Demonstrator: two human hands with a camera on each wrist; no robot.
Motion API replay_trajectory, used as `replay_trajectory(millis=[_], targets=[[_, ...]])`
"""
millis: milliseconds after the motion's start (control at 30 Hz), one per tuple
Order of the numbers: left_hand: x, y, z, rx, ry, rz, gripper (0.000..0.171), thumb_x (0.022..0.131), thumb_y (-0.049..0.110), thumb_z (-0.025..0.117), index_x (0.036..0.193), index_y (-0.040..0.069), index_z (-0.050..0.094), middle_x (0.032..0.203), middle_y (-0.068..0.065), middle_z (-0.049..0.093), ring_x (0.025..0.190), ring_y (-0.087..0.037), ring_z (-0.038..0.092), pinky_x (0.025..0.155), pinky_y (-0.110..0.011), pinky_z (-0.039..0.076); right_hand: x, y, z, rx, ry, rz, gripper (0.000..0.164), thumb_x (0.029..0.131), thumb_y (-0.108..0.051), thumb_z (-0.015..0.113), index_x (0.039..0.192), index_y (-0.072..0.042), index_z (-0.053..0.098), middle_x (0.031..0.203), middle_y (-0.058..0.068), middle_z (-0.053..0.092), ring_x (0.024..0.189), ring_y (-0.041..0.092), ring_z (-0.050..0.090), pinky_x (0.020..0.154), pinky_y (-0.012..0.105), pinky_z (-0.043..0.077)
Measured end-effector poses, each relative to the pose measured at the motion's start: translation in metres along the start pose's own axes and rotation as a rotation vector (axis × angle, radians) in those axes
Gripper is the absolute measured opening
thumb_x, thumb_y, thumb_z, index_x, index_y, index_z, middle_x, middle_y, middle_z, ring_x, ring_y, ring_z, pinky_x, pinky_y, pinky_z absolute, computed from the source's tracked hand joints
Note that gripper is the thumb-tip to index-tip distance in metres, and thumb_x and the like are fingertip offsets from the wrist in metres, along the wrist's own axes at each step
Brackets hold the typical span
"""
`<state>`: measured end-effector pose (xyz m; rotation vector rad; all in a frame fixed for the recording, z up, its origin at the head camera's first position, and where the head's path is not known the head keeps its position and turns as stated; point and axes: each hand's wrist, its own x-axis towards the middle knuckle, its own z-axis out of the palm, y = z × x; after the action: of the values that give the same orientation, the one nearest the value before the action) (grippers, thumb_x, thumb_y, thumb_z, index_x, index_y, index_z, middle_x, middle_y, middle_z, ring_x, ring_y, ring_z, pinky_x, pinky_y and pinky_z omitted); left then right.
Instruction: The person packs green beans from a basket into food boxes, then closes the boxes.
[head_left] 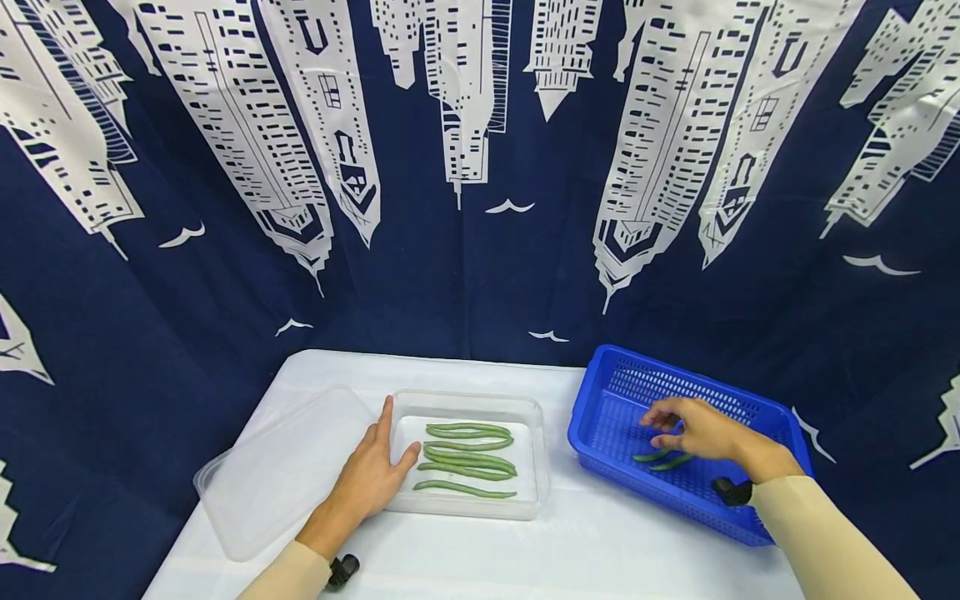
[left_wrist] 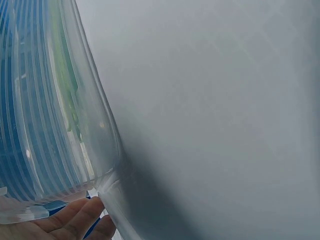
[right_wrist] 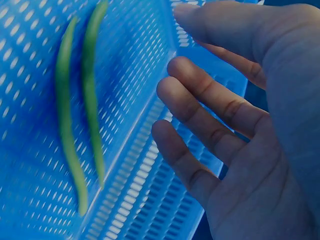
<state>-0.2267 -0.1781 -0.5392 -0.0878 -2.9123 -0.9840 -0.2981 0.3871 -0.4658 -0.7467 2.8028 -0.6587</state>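
Note:
Several green beans (head_left: 467, 492) lie side by side in a clear plastic container (head_left: 502, 506) in the head view. My left hand (head_left: 372, 473) rests at the container's left edge, fingers extended and thumb over the rim; the left wrist view shows its fingertips (left_wrist: 95, 204) right at the container's corner. Over the blue basket (head_left: 600, 450) hovers my right hand (head_left: 693, 427), its fingers loosely bent with nothing between them. Below it, two green beans (right_wrist: 65, 100) lie on the basket's perforated floor, seen whole in the right wrist view.
A clear lid (head_left: 281, 475) lies on the white table (head_left: 570, 550) left of the container, partly behind my left hand. The basket stands at the right end of the table. A navy curtain (head_left: 450, 275) with printed white buildings hangs behind the table.

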Motion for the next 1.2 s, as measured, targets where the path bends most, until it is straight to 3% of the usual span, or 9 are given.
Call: replay_trajectory(millis=[133, 400, 467, 567, 700, 1000, 1200], targets=[[0.001, 0.000, 0.000, -0.001, -0.001, -0.003, 0.099, 0.118, 0.051, 0.065, 0.189, 0.012, 0.008, 0.169, -0.034, 0.056, 0.153, -0.057, 0.062, 0.124, -0.071, 0.053, -0.006, 0.014, -0.003, -0.012, -0.027, 0.027, 0.028, 0.097, -0.014, 0.094, 0.122, -0.008, 0.084, 0.120, 0.008, 0.084, 0.110, 0.031, 0.078, 0.096, 0.049, 0.069], [0.001, -0.002, 0.002, -0.007, -0.002, -0.011, 0.101, 0.117, 0.051, 0.066, 0.189, 0.012, 0.008, 0.170, -0.033, 0.055, 0.154, -0.057, 0.061, 0.125, -0.072, 0.052, -0.015, 0.044, 0.001, 0.047, -0.102, 0.080, 0.027, 0.097, -0.007, 0.094, 0.122, -0.006, 0.085, 0.124, 0.010, 0.086, 0.118, 0.039, 0.081, 0.106, 0.065, 0.064], [0.002, -0.002, 0.003, -0.006, 0.001, -0.009, 0.100, 0.117, 0.050, 0.067, 0.189, 0.012, 0.008, 0.171, -0.033, 0.055, 0.154, -0.057, 0.061, 0.126, -0.072, 0.052, -0.015, 0.048, 0.003, 0.041, -0.104, 0.070, 0.025, 0.096, -0.007, 0.094, 0.120, -0.008, 0.085, 0.123, 0.008, 0.086, 0.117, 0.037, 0.081, 0.106, 0.061, 0.066], [0.002, -0.001, 0.002, -0.006, 0.006, -0.005, 0.099, 0.117, 0.049, 0.066, 0.189, 0.013, 0.008, 0.170, -0.033, 0.056, 0.154, -0.056, 0.061, 0.125, -0.071, 0.052, -0.014, 0.052, 0.005, 0.007, -0.085, 0.065, 0.023, 0.094, -0.008, 0.095, 0.115, -0.012, 0.087, 0.118, 0.002, 0.087, 0.112, 0.030, 0.081, 0.102, 0.047, 0.069], [0.003, 0.000, 0.001, -0.005, 0.012, -0.005, 0.098, 0.117, 0.048, 0.066, 0.189, 0.012, 0.009, 0.170, -0.033, 0.056, 0.154, -0.057, 0.062, 0.125, -0.072, 0.052, -0.009, 0.056, 0.009, -0.042, -0.045, 0.040, 0.021, 0.091, -0.006, 0.096, 0.108, -0.016, 0.088, 0.110, -0.002, 0.086, 0.103, 0.019, 0.079, 0.093, 0.032, 0.065], [0.002, 0.001, 0.001, 0.016, 0.014, -0.005, 0.097, 0.118, 0.051, 0.064, 0.189, 0.012, 0.010, 0.165, -0.032, 0.059, 0.150, -0.056, 0.064, 0.123, -0.070, 0.054, -0.005, 0.055, 0.017, -0.107, 0.008, 0.022, 0.021, 0.089, -0.004, 0.095, 0.096, -0.022, 0.088, 0.095, -0.006, 0.071, 0.090, 0.005, 0.061, 0.081, 0.027, 0.051], [0.000, 0.001, 0.000, 0.023, 0.006, -0.008, 0.097, 0.118, 0.051, 0.063, 0.189, 0.014, 0.008, 0.168, -0.032, 0.057, 0.152, -0.056, 0.063, 0.123, -0.070, 0.054, -0.004, 0.053, 0.020, -0.140, 0.035, 0.003, 0.024, 0.087, -0.003, 0.097, 0.092, -0.024, 0.087, 0.093, -0.007, 0.073, 0.090, 0.005, 0.061, 0.081, 0.029, 0.053]])
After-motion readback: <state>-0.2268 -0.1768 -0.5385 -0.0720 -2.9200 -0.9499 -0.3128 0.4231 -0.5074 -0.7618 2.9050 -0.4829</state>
